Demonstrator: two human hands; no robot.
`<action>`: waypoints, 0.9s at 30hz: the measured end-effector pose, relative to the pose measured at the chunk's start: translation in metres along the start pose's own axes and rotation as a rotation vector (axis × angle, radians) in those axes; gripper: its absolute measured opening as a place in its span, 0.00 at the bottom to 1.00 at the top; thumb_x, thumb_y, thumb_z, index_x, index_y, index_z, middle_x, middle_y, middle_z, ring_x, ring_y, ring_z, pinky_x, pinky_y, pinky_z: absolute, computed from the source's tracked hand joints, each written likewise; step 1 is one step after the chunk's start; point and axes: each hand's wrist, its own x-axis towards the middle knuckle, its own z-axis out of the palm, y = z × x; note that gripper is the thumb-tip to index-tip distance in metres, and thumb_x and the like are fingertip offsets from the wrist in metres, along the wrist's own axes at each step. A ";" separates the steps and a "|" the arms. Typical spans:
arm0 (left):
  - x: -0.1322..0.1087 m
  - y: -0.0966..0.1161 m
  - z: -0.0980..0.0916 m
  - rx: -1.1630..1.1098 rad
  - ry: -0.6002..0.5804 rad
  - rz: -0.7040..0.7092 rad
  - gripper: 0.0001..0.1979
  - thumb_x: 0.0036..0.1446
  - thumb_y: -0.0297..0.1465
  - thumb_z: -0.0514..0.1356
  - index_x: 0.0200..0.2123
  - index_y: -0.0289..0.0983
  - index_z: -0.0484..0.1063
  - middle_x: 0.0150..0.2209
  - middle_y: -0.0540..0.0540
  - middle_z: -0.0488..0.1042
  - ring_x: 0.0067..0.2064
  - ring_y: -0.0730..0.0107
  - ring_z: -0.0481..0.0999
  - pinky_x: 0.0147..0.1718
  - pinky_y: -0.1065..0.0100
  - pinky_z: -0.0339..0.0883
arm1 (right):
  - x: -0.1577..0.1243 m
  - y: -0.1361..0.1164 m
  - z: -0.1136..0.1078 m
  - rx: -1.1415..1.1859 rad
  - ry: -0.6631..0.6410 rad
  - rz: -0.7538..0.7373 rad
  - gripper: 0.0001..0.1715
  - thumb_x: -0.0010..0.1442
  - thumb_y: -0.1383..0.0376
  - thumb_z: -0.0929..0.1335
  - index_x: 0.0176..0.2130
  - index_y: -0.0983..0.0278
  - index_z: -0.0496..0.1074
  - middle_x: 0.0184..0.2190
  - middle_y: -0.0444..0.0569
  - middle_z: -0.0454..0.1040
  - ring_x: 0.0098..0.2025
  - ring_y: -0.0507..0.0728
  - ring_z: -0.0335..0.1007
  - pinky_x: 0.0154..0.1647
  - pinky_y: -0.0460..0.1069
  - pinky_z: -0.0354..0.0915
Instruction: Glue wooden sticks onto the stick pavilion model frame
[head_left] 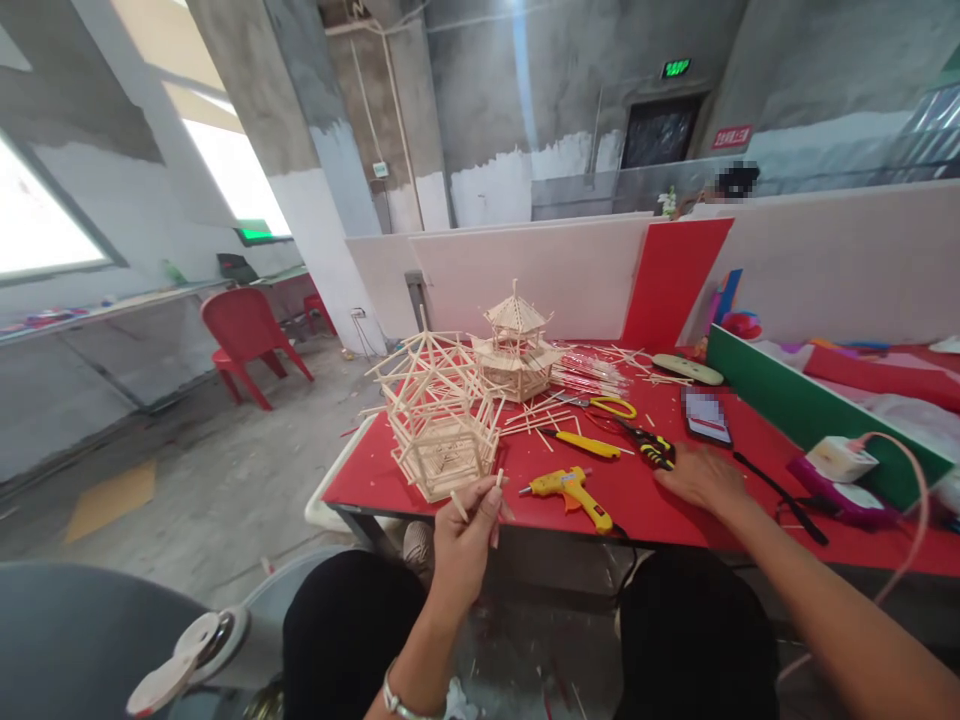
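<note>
A grey wall (pixel 480 110) backs our red table (pixel 360 480). Our left hand (pixel 466 535) pinches sticks (pixel 458 505); our right hand (pixel 701 480) touches pliers (pixel 655 449), grip unclear.

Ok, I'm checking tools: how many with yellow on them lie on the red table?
4: hot glue gun in front, utility knife behind it, scissors farther back, pliers at the right hand. Others may be hidden.

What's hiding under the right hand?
The right hand is over the red table, its fingertips by the black-and-yellow pliers, which poke out past them. The spot beneath the palm is covered, so I can't see whether anything else is there.
</note>
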 end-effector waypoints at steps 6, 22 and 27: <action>0.000 0.002 -0.013 0.159 0.013 0.042 0.12 0.59 0.37 0.60 0.38 0.34 0.76 0.24 0.49 0.75 0.19 0.80 0.62 0.20 0.75 0.57 | -0.054 -0.028 -0.028 0.340 0.099 -0.076 0.25 0.59 0.57 0.58 0.51 0.68 0.64 0.35 0.55 0.75 0.34 0.60 0.73 0.33 0.50 0.63; -0.007 0.015 -0.051 0.495 0.163 0.270 0.10 0.60 0.34 0.58 0.32 0.36 0.76 0.20 0.51 0.71 0.23 0.73 0.69 0.26 0.72 0.62 | -0.152 -0.167 -0.066 0.461 0.225 -0.644 0.24 0.51 0.69 0.65 0.49 0.62 0.61 0.37 0.50 0.75 0.35 0.59 0.73 0.33 0.49 0.60; -0.006 0.016 -0.048 0.457 0.140 0.238 0.12 0.61 0.35 0.57 0.28 0.36 0.74 0.20 0.51 0.69 0.23 0.74 0.68 0.25 0.72 0.61 | -0.155 -0.167 -0.066 0.404 0.229 -0.677 0.27 0.51 0.69 0.64 0.52 0.63 0.60 0.37 0.51 0.75 0.37 0.60 0.73 0.33 0.49 0.60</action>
